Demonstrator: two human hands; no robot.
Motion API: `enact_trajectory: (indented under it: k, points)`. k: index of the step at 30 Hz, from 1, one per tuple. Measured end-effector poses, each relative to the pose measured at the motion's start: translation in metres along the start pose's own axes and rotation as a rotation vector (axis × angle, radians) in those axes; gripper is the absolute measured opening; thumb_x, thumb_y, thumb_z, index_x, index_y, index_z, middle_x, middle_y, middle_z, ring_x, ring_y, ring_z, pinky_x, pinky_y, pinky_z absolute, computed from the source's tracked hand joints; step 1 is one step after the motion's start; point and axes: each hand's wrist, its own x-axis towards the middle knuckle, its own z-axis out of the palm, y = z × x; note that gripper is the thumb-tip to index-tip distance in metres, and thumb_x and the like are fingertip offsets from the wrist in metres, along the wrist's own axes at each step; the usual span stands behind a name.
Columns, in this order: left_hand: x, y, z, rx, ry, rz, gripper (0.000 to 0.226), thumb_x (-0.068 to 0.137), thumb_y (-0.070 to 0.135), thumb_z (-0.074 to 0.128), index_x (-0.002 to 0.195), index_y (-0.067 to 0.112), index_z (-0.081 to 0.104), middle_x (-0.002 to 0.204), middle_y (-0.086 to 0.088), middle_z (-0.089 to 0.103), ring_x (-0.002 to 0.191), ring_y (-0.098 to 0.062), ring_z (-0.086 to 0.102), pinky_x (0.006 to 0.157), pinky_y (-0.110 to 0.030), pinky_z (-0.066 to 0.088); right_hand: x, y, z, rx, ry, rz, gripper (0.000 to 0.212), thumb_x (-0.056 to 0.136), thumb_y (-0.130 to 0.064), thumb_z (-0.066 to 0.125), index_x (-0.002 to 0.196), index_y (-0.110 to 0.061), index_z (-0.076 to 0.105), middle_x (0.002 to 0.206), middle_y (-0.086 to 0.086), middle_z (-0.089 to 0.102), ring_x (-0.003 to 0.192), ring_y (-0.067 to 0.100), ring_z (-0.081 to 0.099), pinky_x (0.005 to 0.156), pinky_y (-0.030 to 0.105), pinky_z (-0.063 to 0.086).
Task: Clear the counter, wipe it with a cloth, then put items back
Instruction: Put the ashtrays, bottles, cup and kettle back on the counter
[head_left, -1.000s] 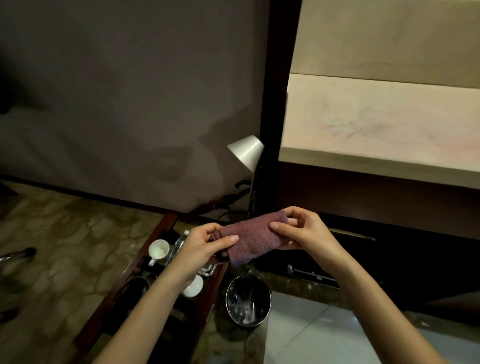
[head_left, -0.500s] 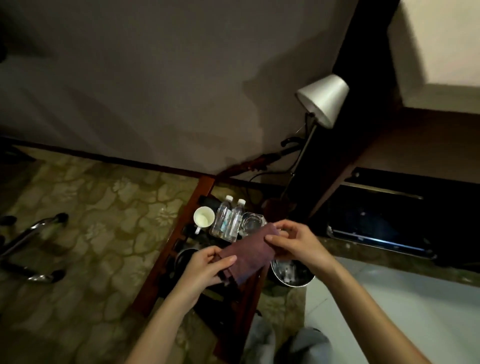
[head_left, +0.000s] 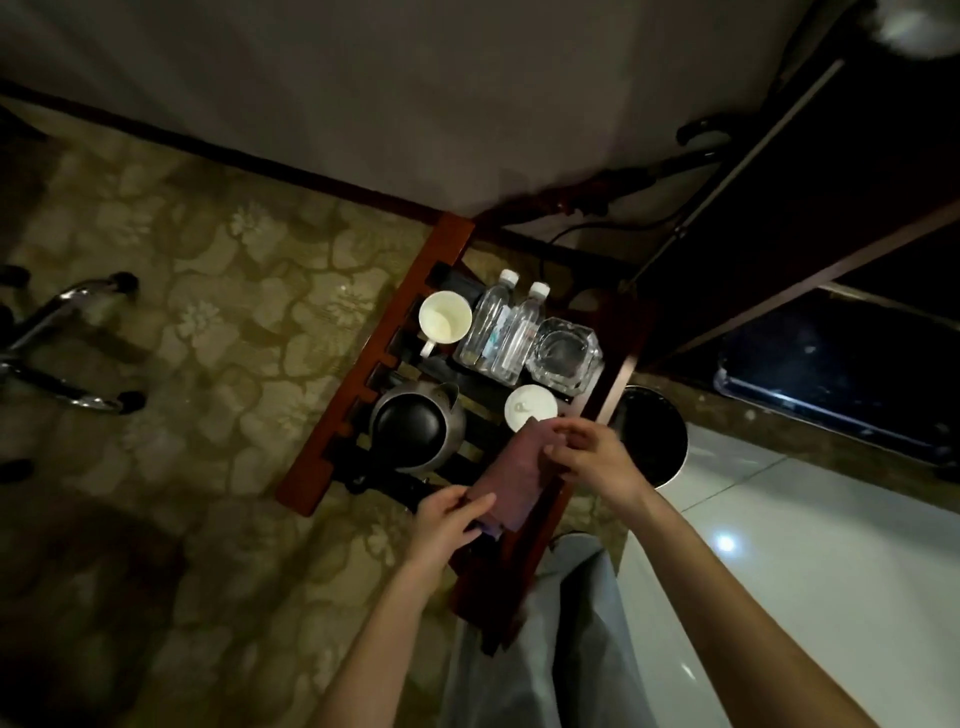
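Since half a second ago the view has tipped further down, so both hands and the cloth (head_left: 511, 475) now hang right over the wooden rack (head_left: 363, 358), with the kettle and second cup in full sight and the lamp shade nearly out of frame at the top right. Far to the left of the left hand, chrome chair legs (head_left: 57, 343) stand on the patterned carpet (head_left: 208, 322). Just left of and beyond the left hand sits the dark-lidded metal kettle (head_left: 415, 428). The left hand (head_left: 447, 525) grips the near end of the folded purple cloth, thumb on top and fingers curled beneath. The cloth stretches between the hands, slanting away toward the right hand. Beyond the hands stand a white mug (head_left: 445, 318), two clear water bottles (head_left: 506, 330), a square glass dish (head_left: 565, 354) and a small white cup (head_left: 530, 408), the last just beyond the cloth's far end. The right hand (head_left: 592, 457) pinches the far end of the cloth, though its fingers are blurred. Just right of the right hand stands a round bin (head_left: 657, 431), at the edge of pale tiles (head_left: 810, 525).
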Motion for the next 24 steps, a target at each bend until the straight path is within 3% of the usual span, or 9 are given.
enact_trajectory:
  k: [4,6,9,15,18,20,22,24]
  points:
    - [0.051,-0.037,-0.003,-0.028,0.090,-0.019,0.025,0.086,0.008,0.067,0.109,-0.002,0.062,0.102,-0.013,0.064,0.094,-0.021,0.060,0.073,-0.025,0.051,0.046,0.051,0.022,-0.019,0.082,0.024,0.023,0.089,-0.002,0.061,0.103,-0.018,0.055,0.107,0.004,0.059,0.097,0.017,0.056,0.077,0.029,0.045]
    - [0.075,-0.057,-0.001,-0.007,0.149,-0.032,0.033,0.087,0.008,0.066,0.117,-0.004,0.058,0.106,-0.016,0.062,0.095,-0.022,0.059,0.071,-0.024,0.051,0.061,0.081,0.035,-0.042,0.111,0.066,0.024,0.087,-0.003,0.061,0.101,-0.020,0.053,0.108,0.005,0.058,0.099,0.019,0.055,0.083,0.033,0.043]
    - [0.103,-0.081,0.001,0.000,0.191,-0.052,0.032,0.088,0.007,0.064,0.118,-0.004,0.058,0.104,-0.014,0.062,0.094,-0.022,0.059,0.066,-0.020,0.051,0.075,0.107,0.045,-0.059,0.151,0.087,0.029,0.085,0.001,0.062,0.109,-0.015,0.055,0.105,0.007,0.059,0.095,0.016,0.053,0.082,0.025,0.041]
    - [0.143,-0.099,0.011,0.028,0.208,-0.100,0.032,0.089,0.005,0.063,0.120,-0.001,0.059,0.106,-0.012,0.061,0.098,-0.022,0.058,0.079,-0.031,0.049,0.107,0.126,0.042,-0.083,0.162,0.157,0.036,0.090,0.001,0.055,0.125,-0.005,0.054,0.108,0.007,0.057,0.095,0.014,0.052,0.075,0.018,0.037]
    - [0.155,-0.101,0.015,0.083,0.225,-0.089,0.033,0.089,0.003,0.062,0.122,-0.004,0.057,0.099,-0.010,0.061,0.084,-0.017,0.060,0.066,-0.021,0.048,0.118,0.128,0.041,-0.118,0.140,0.170,0.043,0.090,-0.001,0.054,0.133,-0.007,0.050,0.120,0.009,0.057,0.111,0.021,0.054,0.089,0.024,0.041]
    - [0.156,-0.098,0.015,0.148,0.265,-0.064,0.036,0.088,0.000,0.062,0.123,-0.008,0.056,0.099,-0.010,0.060,0.086,-0.019,0.058,0.061,-0.018,0.045,0.121,0.127,0.040,-0.103,0.134,0.173,0.047,0.090,-0.002,0.053,0.137,-0.009,0.048,0.130,0.008,0.054,0.122,0.021,0.050,0.098,0.025,0.038]
    - [0.154,-0.092,0.014,0.235,0.269,-0.040,0.035,0.088,0.000,0.062,0.122,-0.008,0.055,0.103,-0.011,0.058,0.093,-0.023,0.056,0.067,-0.020,0.047,0.122,0.128,0.039,-0.094,0.127,0.174,0.050,0.089,-0.005,0.054,0.138,-0.011,0.047,0.136,0.006,0.051,0.126,0.021,0.048,0.107,0.029,0.037]
    - [0.148,-0.085,0.011,0.352,0.240,-0.037,0.037,0.089,0.007,0.063,0.125,-0.001,0.054,0.114,-0.013,0.059,0.104,-0.026,0.057,0.082,-0.030,0.047,0.122,0.133,0.035,-0.070,0.131,0.166,0.052,0.084,-0.010,0.058,0.136,-0.014,0.050,0.138,0.010,0.050,0.126,0.024,0.049,0.110,0.040,0.038]
